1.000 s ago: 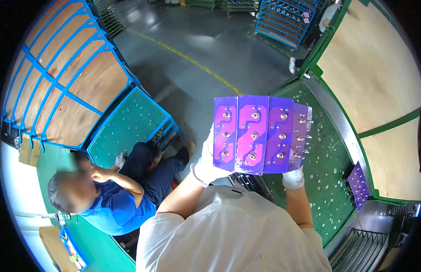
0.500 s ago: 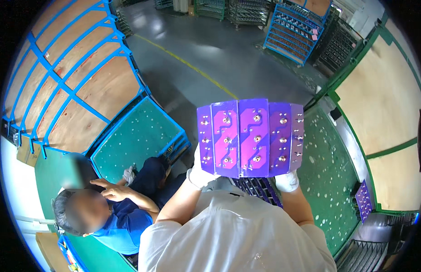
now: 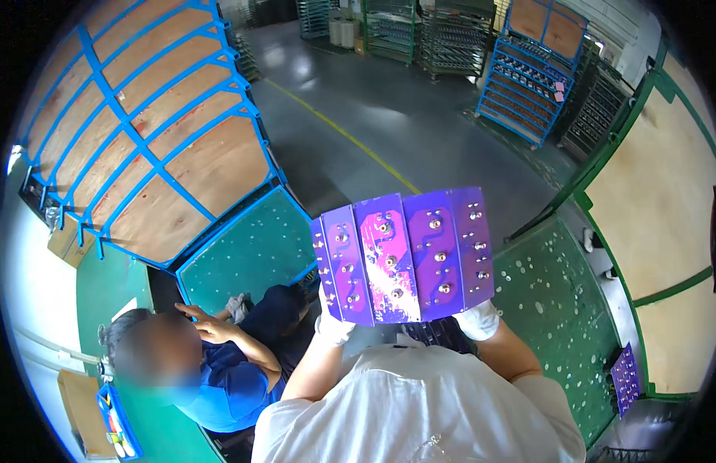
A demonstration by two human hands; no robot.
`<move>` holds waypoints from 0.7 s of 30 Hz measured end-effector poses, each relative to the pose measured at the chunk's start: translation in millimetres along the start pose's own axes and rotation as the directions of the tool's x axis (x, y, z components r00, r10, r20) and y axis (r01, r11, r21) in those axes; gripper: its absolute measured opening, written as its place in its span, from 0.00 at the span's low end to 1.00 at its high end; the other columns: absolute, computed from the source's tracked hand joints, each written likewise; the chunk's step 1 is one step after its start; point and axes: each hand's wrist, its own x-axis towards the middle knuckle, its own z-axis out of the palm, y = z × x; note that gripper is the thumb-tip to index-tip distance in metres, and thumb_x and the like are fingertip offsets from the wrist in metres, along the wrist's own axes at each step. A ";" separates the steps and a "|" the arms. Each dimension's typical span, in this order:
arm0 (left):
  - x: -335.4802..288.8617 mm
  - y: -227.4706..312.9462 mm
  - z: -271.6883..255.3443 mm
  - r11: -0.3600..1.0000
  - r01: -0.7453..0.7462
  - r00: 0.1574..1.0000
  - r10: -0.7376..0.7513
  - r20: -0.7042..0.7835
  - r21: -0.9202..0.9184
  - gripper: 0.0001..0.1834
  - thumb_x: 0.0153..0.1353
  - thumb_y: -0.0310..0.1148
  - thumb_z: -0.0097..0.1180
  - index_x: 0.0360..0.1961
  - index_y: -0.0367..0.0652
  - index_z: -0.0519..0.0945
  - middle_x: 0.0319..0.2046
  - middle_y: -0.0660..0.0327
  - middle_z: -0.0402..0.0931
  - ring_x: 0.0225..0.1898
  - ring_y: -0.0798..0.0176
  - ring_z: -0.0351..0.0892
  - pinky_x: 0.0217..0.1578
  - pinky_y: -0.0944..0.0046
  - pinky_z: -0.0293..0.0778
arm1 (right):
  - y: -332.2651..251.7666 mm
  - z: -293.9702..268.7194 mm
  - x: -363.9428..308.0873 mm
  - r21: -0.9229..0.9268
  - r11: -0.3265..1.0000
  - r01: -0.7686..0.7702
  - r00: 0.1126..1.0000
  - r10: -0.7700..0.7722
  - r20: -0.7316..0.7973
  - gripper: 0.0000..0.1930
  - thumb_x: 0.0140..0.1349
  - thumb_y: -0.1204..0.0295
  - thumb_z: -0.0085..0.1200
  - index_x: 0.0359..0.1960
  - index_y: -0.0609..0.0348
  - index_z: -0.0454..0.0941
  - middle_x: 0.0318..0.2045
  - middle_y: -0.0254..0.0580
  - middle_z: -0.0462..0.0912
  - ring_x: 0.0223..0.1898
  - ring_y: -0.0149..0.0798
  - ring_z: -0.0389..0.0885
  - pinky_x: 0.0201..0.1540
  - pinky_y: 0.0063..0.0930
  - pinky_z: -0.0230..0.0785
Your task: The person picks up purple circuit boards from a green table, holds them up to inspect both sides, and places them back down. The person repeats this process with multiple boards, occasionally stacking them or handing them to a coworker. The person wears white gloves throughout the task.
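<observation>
Both of my hands wear white gloves and hold up a purple circuit board panel (image 3: 427,266) in front of me. It is split into several upright strips with rows of round metal contacts, and bright glare lies on one middle strip. My left hand (image 3: 333,328) is closed at its lower left corner, with the fingers mostly behind the panel. At the lower right edge, my right hand (image 3: 479,319) grips it too, its fingertips hidden. Dark slotted pieces (image 3: 437,333) show partly below the panel, between my hands.
A co-worker in blue (image 3: 227,390) sits close on my left by a green-topped table (image 3: 242,239). Blue-framed wooden panels (image 3: 211,158) stand beyond. A green speckled surface (image 3: 543,309) lies to my right, with another purple board (image 3: 626,380) leaning there. Racks (image 3: 528,92) stand far off.
The panel has tilted, its left side lower, and glare has appeared on it. My hands stay on it. The whole view has shifted, with the surroundings now lower and further right.
</observation>
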 end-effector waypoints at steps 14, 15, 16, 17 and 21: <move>-46.2 -11.1 71.5 0.982 -0.006 0.993 0.028 -0.116 0.188 0.35 0.70 0.50 0.47 0.73 0.52 0.53 0.71 0.64 0.55 0.69 0.61 0.58 0.69 0.53 0.55 | -22.0 -19.9 -23.3 0.663 0.708 -0.244 0.951 0.309 0.021 0.29 0.71 0.54 0.46 0.68 0.48 0.55 0.61 0.35 0.70 0.58 0.32 0.73 0.57 0.30 0.72; -49.6 -13.0 74.8 0.973 -0.007 0.990 0.040 -0.136 0.233 0.35 0.70 0.50 0.48 0.72 0.52 0.54 0.71 0.64 0.55 0.69 0.61 0.58 0.69 0.53 0.55 | -24.4 -22.1 -24.4 0.644 0.714 -0.274 0.930 0.367 -0.011 0.28 0.71 0.54 0.45 0.68 0.48 0.56 0.61 0.35 0.70 0.59 0.32 0.73 0.57 0.29 0.72; -52.2 -15.1 77.2 0.961 -0.007 0.987 0.052 -0.155 0.277 0.35 0.69 0.50 0.48 0.72 0.52 0.54 0.71 0.64 0.55 0.69 0.61 0.58 0.69 0.53 0.54 | -25.6 -23.5 -24.2 0.615 0.731 -0.296 0.919 0.393 -0.024 0.27 0.72 0.54 0.44 0.67 0.48 0.56 0.60 0.35 0.71 0.60 0.31 0.72 0.56 0.29 0.73; -54.1 -16.8 78.4 0.964 -0.024 0.987 0.065 -0.148 0.265 0.36 0.67 0.50 0.52 0.72 0.53 0.55 0.70 0.64 0.57 0.69 0.61 0.60 0.68 0.54 0.57 | -27.7 -25.4 -25.2 0.596 0.733 -0.326 0.904 0.426 -0.029 0.26 0.72 0.55 0.44 0.67 0.49 0.57 0.60 0.36 0.71 0.59 0.31 0.72 0.56 0.28 0.73; -57.3 -17.1 76.7 0.984 0.026 0.962 0.023 -0.271 0.178 0.39 0.63 0.49 0.59 0.72 0.56 0.56 0.67 0.66 0.61 0.66 0.61 0.63 0.65 0.55 0.62 | -35.4 -28.5 -27.4 0.818 0.463 -0.342 0.901 0.410 0.145 0.24 0.71 0.59 0.46 0.65 0.50 0.59 0.58 0.37 0.73 0.57 0.31 0.74 0.54 0.27 0.75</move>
